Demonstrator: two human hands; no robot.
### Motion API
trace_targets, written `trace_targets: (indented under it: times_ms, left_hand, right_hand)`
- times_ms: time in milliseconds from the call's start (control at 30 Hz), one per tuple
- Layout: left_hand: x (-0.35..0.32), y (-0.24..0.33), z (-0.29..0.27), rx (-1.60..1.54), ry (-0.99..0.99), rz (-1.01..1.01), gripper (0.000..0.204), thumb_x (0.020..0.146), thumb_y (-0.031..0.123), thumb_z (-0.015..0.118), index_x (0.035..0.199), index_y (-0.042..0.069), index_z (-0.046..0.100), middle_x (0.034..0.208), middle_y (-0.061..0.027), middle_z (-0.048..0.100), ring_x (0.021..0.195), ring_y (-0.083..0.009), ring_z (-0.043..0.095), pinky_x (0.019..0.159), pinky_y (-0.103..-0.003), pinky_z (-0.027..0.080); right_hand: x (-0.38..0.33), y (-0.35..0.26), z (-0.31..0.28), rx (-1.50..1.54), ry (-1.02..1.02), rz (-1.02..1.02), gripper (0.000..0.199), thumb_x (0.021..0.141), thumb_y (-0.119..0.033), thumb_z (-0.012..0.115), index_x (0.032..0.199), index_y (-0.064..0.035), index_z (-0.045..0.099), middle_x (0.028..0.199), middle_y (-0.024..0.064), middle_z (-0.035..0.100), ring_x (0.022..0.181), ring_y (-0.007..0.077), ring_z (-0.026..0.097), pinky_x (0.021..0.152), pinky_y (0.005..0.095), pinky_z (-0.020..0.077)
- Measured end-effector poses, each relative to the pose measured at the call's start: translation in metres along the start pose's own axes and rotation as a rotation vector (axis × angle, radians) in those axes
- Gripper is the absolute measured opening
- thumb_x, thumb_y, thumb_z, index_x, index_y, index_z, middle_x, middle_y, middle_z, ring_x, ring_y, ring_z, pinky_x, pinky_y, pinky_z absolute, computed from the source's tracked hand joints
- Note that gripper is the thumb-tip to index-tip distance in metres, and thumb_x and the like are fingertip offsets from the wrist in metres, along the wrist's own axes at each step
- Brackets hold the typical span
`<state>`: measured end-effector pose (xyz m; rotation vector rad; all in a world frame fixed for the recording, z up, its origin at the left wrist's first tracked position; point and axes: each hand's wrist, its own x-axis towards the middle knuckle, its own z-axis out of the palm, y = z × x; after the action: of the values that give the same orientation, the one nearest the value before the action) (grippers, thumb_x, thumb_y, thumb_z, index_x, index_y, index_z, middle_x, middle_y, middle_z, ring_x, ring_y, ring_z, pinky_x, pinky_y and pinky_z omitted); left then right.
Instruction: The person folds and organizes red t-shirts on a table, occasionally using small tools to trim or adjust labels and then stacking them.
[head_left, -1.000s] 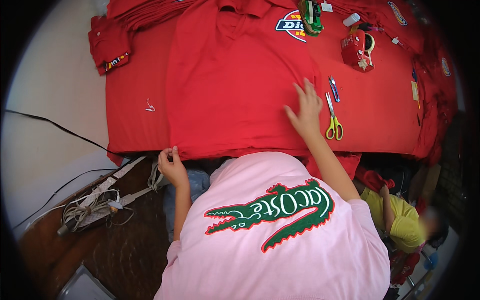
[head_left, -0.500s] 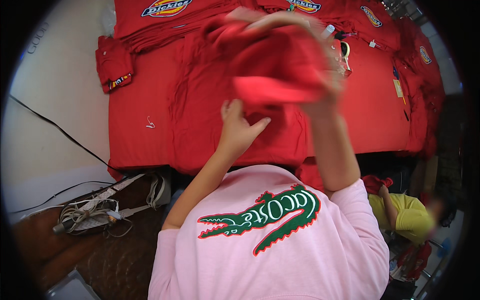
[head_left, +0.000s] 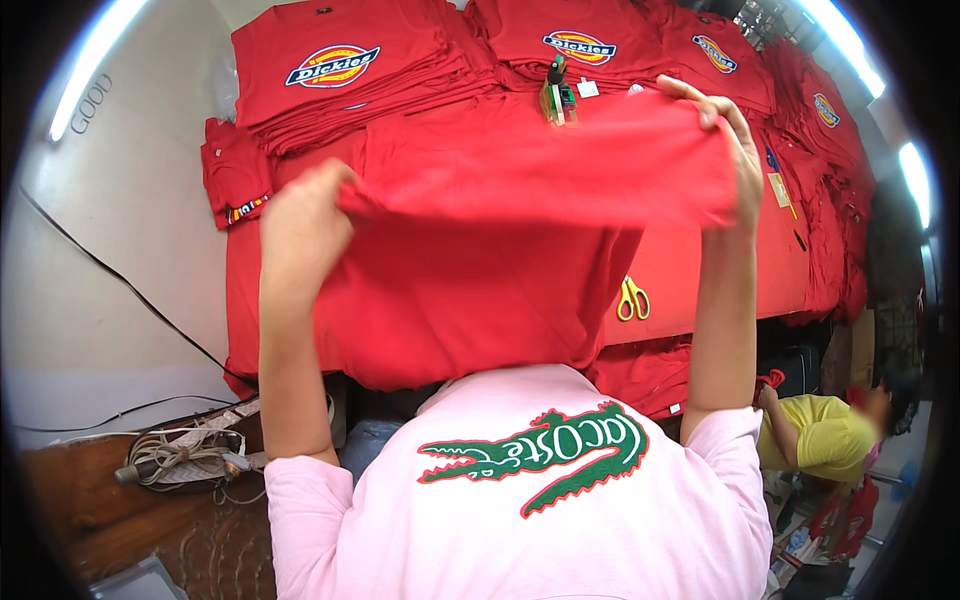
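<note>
- The left hand (head_left: 300, 225), left of centre in the frame, is closed tight on one end of a folded red shirt (head_left: 510, 240), with the cloth bunched in its fist.
- The right hand (head_left: 725, 130), in the upper right of the frame, pinches the shirt's other end; its fingers (head_left: 700, 100) curl over the top edge of the cloth.
- The shirt is lifted off the table and stretched between both hands across the middle of the frame, its lower part hanging down toward the person's chest.
- The person wears a pink shirt (head_left: 520, 510) with a green crocodile figure, filling the bottom of the frame.
- Behind the lifted cloth lies a table (head_left: 720, 275) covered in red fabric.
- Yellow-handled scissors (head_left: 632, 298) rest on it, just right of the hanging cloth and below the right forearm.
- Stacks of folded red shirts (head_left: 340, 75) with badges on them fill the top of the frame.
- A small folded red piece (head_left: 235, 180) lies at the table's left edge.
- A bundle of cables (head_left: 185, 455) sits on the floor in the lower left.
- Another person in a yellow top (head_left: 815, 440) crouches at the lower right.
</note>
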<state>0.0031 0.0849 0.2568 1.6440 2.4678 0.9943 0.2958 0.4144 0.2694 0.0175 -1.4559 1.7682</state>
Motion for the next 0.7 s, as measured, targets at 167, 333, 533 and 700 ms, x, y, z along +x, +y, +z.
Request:
trace_targets:
  times_ms: [167, 333, 533, 700]
  left_hand:
    - [-0.004, 0.034, -0.041, 0.112, 0.963, 0.292, 0.022, 0.089, -0.004, 0.076, 0.111, 0.001, 0.074, 0.106, -0.0088, 0.072, 0.094, -0.0216, 0.070, 0.087, -0.033, 0.057]
    - [-0.062, 0.033, -0.029, 0.224, 0.914, 0.279, 0.019, 0.079, -0.007, 0.073, 0.094, 0.005, 0.069, 0.114, -0.0138, 0.070, 0.104, -0.0267, 0.068, 0.087, -0.038, 0.056]
    - [-0.154, -0.031, 0.079, 0.153, 0.267, -0.121, 0.031, 0.064, -0.009, 0.069, 0.091, 0.007, 0.067, 0.119, -0.0113, 0.069, 0.113, -0.0341, 0.065, 0.098, -0.044, 0.052]
    - [-0.222, -0.075, 0.146, 0.088, -0.227, -0.369, 0.029, 0.070, 0.008, 0.087, 0.094, 0.006, 0.069, 0.114, -0.0104, 0.068, 0.108, -0.0339, 0.065, 0.095, -0.048, 0.050]
  right_hand:
    - [0.028, -0.017, -0.024, 0.351, 0.087, -0.212, 0.022, 0.109, -0.010, 0.049, 0.092, -0.0081, 0.062, 0.163, 0.0260, 0.045, 0.149, 0.0357, 0.046, 0.127, 0.0541, 0.0344]
    - [-0.015, -0.002, -0.019, 0.559, -0.271, -0.121, 0.020, 0.107, -0.024, 0.057, 0.091, -0.0113, 0.056, 0.148, 0.0231, 0.055, 0.138, 0.0354, 0.054, 0.122, 0.0556, 0.0364]
    - [-0.135, 0.067, -0.079, -0.318, -0.165, 0.538, 0.013, 0.087, -0.003, 0.056, 0.074, -0.0051, 0.057, 0.110, 0.0214, 0.077, 0.116, 0.0305, 0.070, 0.107, 0.0413, 0.0497]
    - [-0.216, 0.162, -0.096, -0.787, -0.055, 1.003, 0.008, 0.093, 0.002, 0.062, 0.094, 0.0023, 0.071, 0.111, 0.0140, 0.079, 0.113, 0.0257, 0.073, 0.101, 0.0358, 0.0538]
